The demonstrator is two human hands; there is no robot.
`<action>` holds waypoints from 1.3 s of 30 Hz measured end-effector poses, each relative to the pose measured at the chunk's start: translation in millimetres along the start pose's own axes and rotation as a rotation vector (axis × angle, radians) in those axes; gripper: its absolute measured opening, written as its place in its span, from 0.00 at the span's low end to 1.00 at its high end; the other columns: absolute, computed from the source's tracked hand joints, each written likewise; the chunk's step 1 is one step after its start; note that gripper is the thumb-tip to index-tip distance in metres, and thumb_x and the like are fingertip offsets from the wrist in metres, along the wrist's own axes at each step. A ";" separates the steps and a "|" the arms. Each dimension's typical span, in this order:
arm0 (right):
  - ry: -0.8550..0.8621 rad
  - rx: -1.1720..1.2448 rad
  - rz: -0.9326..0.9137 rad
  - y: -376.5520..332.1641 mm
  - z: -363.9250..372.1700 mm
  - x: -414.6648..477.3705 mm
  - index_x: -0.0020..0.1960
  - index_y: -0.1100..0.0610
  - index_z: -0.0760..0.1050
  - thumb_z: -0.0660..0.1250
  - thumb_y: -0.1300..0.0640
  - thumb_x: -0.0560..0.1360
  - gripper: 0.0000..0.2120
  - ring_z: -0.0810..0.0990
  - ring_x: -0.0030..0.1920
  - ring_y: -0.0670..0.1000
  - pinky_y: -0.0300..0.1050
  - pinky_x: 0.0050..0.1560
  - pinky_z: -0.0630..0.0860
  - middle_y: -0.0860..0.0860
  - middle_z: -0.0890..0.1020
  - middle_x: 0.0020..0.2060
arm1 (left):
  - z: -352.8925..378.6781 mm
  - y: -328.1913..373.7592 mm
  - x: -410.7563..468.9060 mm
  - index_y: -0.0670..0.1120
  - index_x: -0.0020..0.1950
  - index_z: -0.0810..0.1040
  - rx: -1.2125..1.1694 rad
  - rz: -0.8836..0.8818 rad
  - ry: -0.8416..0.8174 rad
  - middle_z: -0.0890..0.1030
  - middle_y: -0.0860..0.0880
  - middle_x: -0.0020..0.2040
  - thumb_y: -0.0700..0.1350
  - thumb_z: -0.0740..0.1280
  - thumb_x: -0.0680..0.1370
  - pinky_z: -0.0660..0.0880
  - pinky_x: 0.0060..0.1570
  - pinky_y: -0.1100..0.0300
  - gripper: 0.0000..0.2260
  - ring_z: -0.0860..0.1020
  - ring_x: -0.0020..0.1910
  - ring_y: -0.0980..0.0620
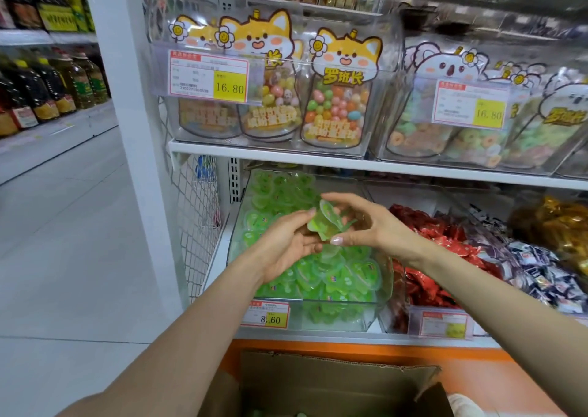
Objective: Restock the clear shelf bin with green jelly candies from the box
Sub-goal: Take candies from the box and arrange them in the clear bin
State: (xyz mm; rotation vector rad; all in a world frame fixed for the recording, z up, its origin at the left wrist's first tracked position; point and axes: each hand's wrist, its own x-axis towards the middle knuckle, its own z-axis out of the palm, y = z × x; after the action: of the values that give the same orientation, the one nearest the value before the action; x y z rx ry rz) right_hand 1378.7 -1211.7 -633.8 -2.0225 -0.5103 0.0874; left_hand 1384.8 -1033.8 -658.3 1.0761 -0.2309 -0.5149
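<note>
Green candies (325, 223) pinched between both hands (288, 241) (369, 224)

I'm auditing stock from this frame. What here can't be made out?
Head view:
- The box: cut off by the bottom edge, dark inside; remaining stock unreadable.
- The green jelly candies between the left hand and right hand: fingers hide the count.
- The price tag on the clear bin: small print blurred.
</note>
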 end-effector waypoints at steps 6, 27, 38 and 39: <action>0.093 0.023 0.015 4.4 8.3 -0.3 0.58 0.49 0.72 0.76 0.55 0.61 0.28 0.72 0.45 0.45 0.37 0.48 0.72 0.49 0.74 0.44 | 2.0 -0.9 0.3 0.40 0.60 0.72 -0.015 -0.011 0.024 0.80 0.43 0.50 0.42 0.54 0.82 0.72 0.37 0.63 0.11 0.79 0.39 0.53; 0.328 -0.300 0.259 81.2 -29.1 137.1 0.60 0.60 0.75 0.72 0.67 0.66 0.23 0.77 0.50 0.54 0.49 0.47 0.76 0.51 0.77 0.46 | -10.4 -34.9 8.4 0.51 0.65 0.69 1.461 0.249 0.164 0.72 0.53 0.61 0.58 0.70 0.71 0.65 0.60 0.57 0.26 0.66 0.60 0.52; 0.379 -0.371 0.256 99.9 -26.0 145.0 0.62 0.56 0.76 0.75 0.65 0.65 0.26 0.78 0.58 0.53 0.47 0.59 0.75 0.55 0.80 0.58 | -9.7 -34.7 9.9 0.50 0.61 0.72 1.401 0.315 0.185 0.75 0.52 0.58 0.52 0.69 0.74 0.65 0.54 0.60 0.18 0.68 0.57 0.52; 0.387 -0.381 0.248 100.0 -25.1 145.0 0.63 0.57 0.76 0.75 0.65 0.66 0.26 0.77 0.59 0.53 0.43 0.57 0.74 0.55 0.80 0.58 | -10.0 -35.0 10.3 0.50 0.60 0.72 1.393 0.311 0.188 0.75 0.52 0.57 0.51 0.69 0.74 0.66 0.55 0.59 0.17 0.68 0.57 0.52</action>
State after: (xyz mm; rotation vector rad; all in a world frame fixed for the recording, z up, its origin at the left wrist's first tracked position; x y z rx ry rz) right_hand 1548.9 -1216.3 -685.2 -2.3914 -0.0272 -0.2657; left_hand 1387.7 -1044.3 -694.5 2.3680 -0.6175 0.1250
